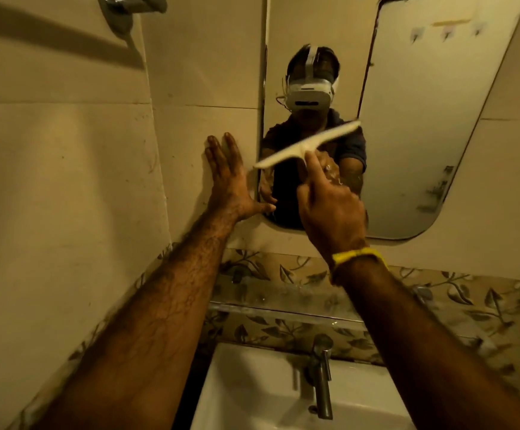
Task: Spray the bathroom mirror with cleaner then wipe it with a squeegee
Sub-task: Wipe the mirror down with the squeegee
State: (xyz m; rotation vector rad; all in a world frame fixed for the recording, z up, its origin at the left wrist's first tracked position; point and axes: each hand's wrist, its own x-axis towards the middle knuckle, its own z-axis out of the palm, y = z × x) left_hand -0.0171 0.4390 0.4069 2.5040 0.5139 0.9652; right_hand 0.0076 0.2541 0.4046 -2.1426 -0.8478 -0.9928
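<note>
Below both forearms, sink (252,383) and tap (322,380). Right hand (330,209) grip closed on squeegee (307,145), tilted across mirror (407,135); left hand (227,178) spread flat on wall. Best: level blade, press evenly, pull downward.

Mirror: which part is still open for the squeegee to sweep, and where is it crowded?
Open: the mirror's right half, from the squeegee tip across to the streaky lower right corner. Crowded: the left edge, where the left hand lies flat on the wall and the right hand grips the handle.
</note>
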